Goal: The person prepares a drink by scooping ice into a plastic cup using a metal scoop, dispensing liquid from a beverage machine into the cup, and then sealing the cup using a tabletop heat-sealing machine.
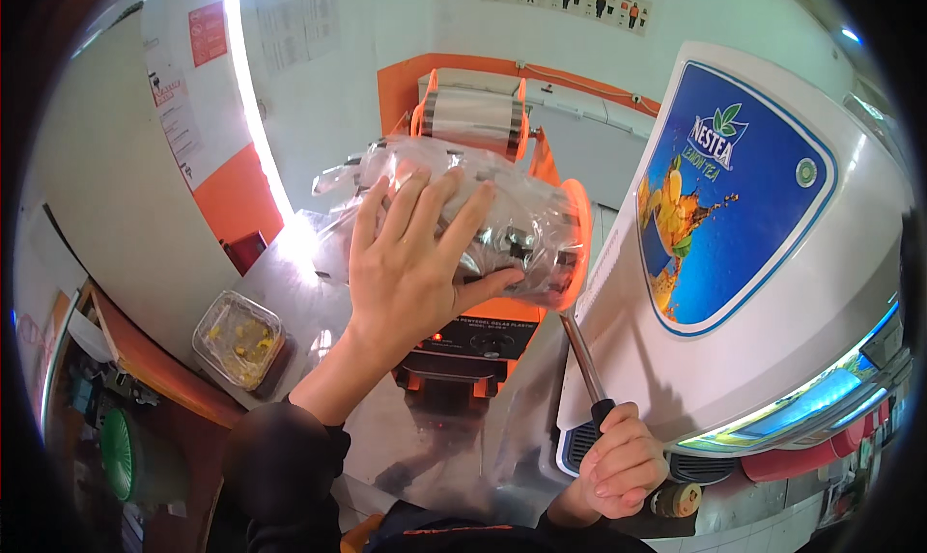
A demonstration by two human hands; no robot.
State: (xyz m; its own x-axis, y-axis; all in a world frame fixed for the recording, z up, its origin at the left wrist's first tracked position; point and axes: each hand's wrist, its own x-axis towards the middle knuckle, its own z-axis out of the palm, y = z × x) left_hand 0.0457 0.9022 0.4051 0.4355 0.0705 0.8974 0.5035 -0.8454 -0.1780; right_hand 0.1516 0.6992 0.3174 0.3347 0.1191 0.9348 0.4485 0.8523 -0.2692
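Observation:
An orange plastic cup sealing machine (474, 336) stands on the steel counter before me, with a red light lit on its front panel. Wrinkled clear film with black marks (507, 227) is bunched around its front take-up roll, which ends in an orange flange (577, 245). My left hand (405, 252) lies palm down across this film with fingers spread. At the lower right, my right hand (623, 462) is wrapped around the black grip of the machine's metal lever (585, 357). Behind the bunched film sits the supply roll of film (474, 115) between orange discs.
A large white drink dispenser (623, 321) with a Nestea panel rises close on the right. On the left of the steel counter (329, 336) is a clear lidded container (239, 339) with yellow pieces. A small round-lidded jar (677, 500) stands near my right hand.

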